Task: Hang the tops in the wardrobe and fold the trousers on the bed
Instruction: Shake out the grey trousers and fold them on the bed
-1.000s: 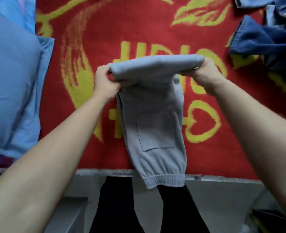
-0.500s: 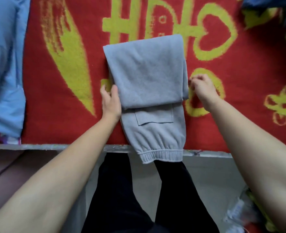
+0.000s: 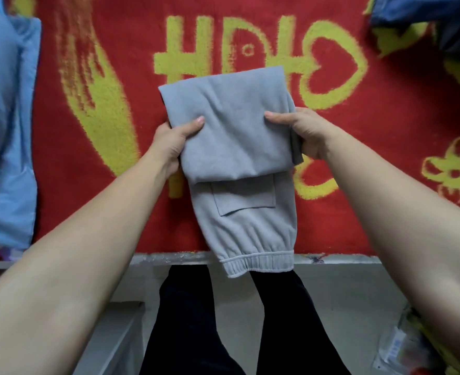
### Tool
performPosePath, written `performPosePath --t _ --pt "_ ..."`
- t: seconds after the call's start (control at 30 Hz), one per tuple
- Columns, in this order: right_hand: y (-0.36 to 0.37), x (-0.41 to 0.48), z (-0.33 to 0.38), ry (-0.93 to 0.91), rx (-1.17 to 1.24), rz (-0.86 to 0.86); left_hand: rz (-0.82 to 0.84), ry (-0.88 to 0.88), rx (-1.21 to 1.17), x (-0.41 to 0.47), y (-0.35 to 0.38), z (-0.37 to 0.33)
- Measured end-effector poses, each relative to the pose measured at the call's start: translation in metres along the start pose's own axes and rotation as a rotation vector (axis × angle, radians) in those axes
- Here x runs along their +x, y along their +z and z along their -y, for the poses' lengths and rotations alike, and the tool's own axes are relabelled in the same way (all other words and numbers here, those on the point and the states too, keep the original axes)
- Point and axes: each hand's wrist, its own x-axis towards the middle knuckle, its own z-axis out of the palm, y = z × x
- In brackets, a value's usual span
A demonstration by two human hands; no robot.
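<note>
Grey trousers lie partly folded on the red and yellow bedspread, the upper part doubled over the lower. The cuffed end with a patch pocket hangs over the bed's near edge. My left hand grips the left side of the folded part, thumb on top and fingers underneath. On the right side my right hand grips it the same way, thumb lying across the top.
A light blue pillow lies at the left of the bed. Dark blue clothes are piled at the top right. My black-trousered legs stand against the bed's grey edge. A plastic packet lies on the floor, lower right.
The top half of the trousers came down onto the lower half. Both hands then let go briefly and now grip the folded part's two sides.
</note>
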Motion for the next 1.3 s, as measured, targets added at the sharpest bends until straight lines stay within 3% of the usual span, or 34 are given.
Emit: performPosePath --t 0.1,0.17,0.27,0.33,0.53,0.8,1.0,1.2,1.3 --pt "-0.009 0.003 0.03 -0.098 0.121 -0.036 0.075 0.108 -0.087 0.02 0.012 -0.045" --pt "-0.015 0.013 0.046 -0.193 0.124 -0.113 0.048 0.17 0.018 0.037 0.02 -0.07" --pt "-0.019 0.033 0.055 -0.188 -0.085 -0.194 -0.008 0.087 0.333 0.062 0.027 -0.09" --pt "-0.022 0.041 0.058 -0.144 -0.182 -0.204 -0.027 0.015 0.414 0.077 0.029 -0.096" --pt "-0.024 0.062 0.084 -0.135 -0.006 -0.255 0.035 -0.05 0.242 0.105 0.026 -0.106" --pt "-0.033 0.062 0.11 -0.084 -0.039 -0.161 0.032 0.067 0.261 0.107 0.039 -0.128" --pt "-0.044 0.014 0.094 -0.247 -0.271 -0.202 0.151 0.381 0.403 0.039 0.022 -0.121" --pt "-0.04 -0.051 0.01 -0.484 -0.69 -0.389 -0.035 0.677 0.82 -0.034 -0.012 -0.051" --pt "-0.036 -0.077 -0.046 -0.462 -0.877 -0.505 -0.002 0.89 0.985 -0.065 -0.033 0.003"
